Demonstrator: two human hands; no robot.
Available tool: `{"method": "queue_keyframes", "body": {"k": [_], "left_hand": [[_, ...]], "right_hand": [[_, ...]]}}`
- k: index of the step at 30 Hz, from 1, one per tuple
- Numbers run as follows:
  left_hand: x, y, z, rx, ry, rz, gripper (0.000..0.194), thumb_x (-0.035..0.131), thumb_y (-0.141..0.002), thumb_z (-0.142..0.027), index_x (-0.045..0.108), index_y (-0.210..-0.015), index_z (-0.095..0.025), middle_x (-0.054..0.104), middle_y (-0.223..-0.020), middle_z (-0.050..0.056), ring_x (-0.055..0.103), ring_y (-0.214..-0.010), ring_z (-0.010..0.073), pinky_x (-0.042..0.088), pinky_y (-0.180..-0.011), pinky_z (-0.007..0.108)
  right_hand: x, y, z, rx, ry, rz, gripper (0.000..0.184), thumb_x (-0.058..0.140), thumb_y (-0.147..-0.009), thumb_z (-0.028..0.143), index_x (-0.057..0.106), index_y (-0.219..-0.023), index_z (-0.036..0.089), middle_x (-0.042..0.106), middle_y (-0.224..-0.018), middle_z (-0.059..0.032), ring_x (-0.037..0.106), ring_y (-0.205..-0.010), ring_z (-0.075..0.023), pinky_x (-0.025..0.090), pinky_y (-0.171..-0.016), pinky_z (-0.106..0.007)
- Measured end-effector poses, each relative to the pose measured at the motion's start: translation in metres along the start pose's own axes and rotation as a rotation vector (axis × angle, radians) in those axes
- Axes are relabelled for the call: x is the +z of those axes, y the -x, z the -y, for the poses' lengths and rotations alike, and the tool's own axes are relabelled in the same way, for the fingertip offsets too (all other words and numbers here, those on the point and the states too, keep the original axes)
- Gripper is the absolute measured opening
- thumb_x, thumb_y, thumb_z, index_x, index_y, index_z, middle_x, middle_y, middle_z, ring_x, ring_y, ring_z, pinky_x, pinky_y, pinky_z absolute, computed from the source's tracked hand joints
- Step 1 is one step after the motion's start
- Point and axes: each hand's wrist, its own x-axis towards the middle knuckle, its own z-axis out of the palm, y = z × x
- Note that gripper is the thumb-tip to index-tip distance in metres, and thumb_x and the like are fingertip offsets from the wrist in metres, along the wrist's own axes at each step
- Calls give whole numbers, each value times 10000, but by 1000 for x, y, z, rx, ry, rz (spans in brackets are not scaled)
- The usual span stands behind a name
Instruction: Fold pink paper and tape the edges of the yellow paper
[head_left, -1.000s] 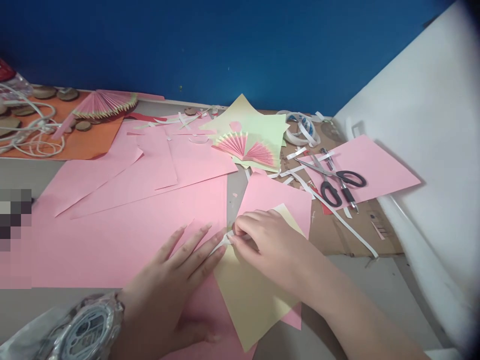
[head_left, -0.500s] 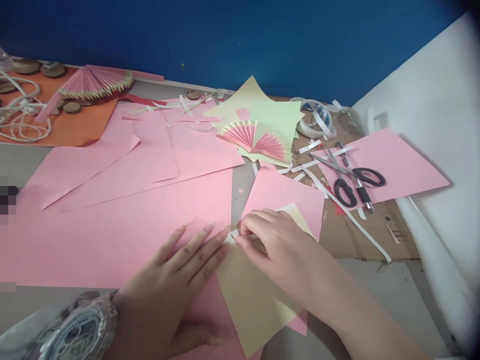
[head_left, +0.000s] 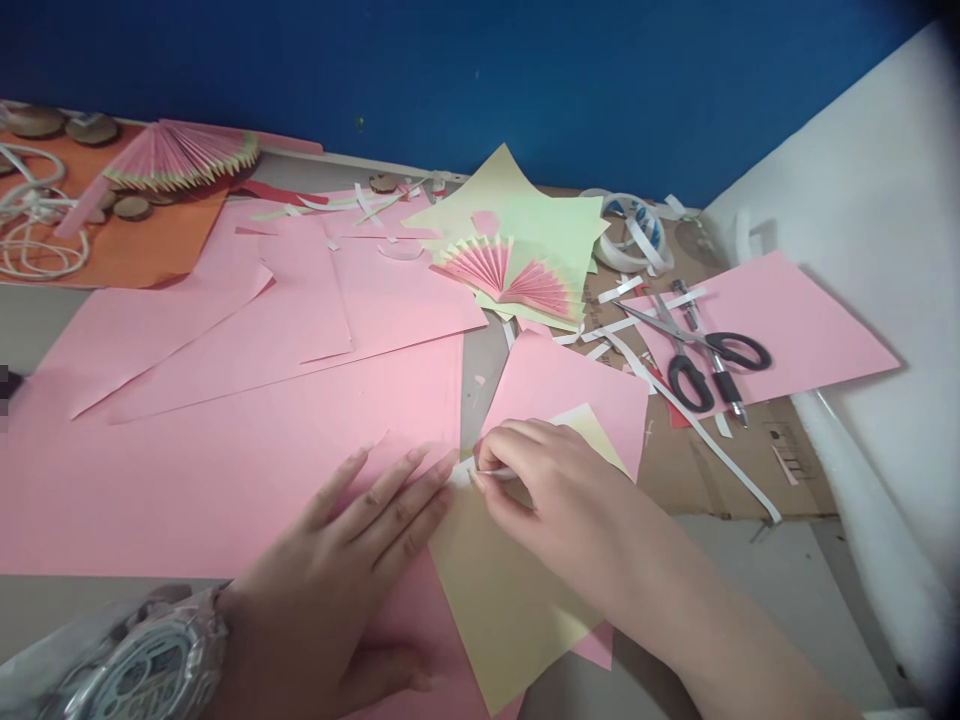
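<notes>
My left hand (head_left: 352,560) lies flat with its fingers stretched out, over pink paper (head_left: 390,650) and the left corner of a pale yellow sheet (head_left: 502,610). Along that sheet's upper edge shows a short piece of white tape (head_left: 463,473), beside the left fingertips. Thumb and forefinger of my right hand (head_left: 555,490) pinch a thin white strip (head_left: 501,473) at this piece of tape. The rest of the edge is hidden beneath the right hand. Another pink sheet (head_left: 577,370) lies just beyond.
Black-handled scissors (head_left: 688,350) and a pen (head_left: 724,380) rest on pink paper at the right. Farther back are tape rolls (head_left: 637,235) and a folded pink fan (head_left: 506,275). A second fan (head_left: 176,160) lies far left. A blue wall (head_left: 465,80) closes the back.
The right pinch has shifted slightly rightward, and a bit more of the thin white strip shows between its fingers. My left hand stays pressed flat. The view has shifted a little.
</notes>
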Motion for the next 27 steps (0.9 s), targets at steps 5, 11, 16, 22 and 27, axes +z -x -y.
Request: {"method": "queue_keyframes", "body": {"k": [5, 11, 16, 22, 27], "left_hand": [[0, -1, 0, -4, 1, -7, 848, 325, -805, -704, 299, -1415, -116, 267, -1484, 75, 175, -1380, 262, -1, -1129, 429], [-1, -1, 0, -6, 3, -7, 841, 312, -806, -709, 311, -1411, -125, 276, -1481, 72, 180, -1381, 251, -4, -1131, 419], [0, -1, 0, -3, 9, -17, 839, 313, -807, -706, 322, -1406, -119, 289, -1476, 82, 211, -1370, 259, 5, -1130, 428], [1, 0, 0, -2, 9, -21, 841, 321, -800, -713, 348, -1393, -117, 288, -1475, 87, 216, -1368, 258, 10, -1130, 426], [0, -1, 1, -4, 7, -24, 839, 324, -803, -708, 342, -1395, -113, 271, -1481, 93, 212, -1370, 256, 11, -1129, 432]], "right_hand": [[1, 1, 2, 5, 9, 14, 243, 467, -804, 88, 337, -631, 200, 478, -676, 35, 440, -683, -134, 324, -621, -269], [-1, -2, 1, 14, 15, 15, 238, 450, -824, 100, 344, -636, 201, 477, -675, 36, 441, -676, -135, 320, -614, -272], [0, -1, 2, 20, 18, 20, 232, 442, -839, 107, 356, -646, 201, 481, -686, 35, 445, -682, -135, 319, -606, -271], [-2, 0, 2, 10, 31, 25, 247, 442, -847, 114, 344, -638, 201, 471, -675, 37, 443, -666, -132, 320, -603, -272], [-1, -1, 3, 2, 23, 19, 239, 436, -853, 115, 354, -646, 201, 480, -687, 32, 447, -674, -135, 323, -605, -273]]}}
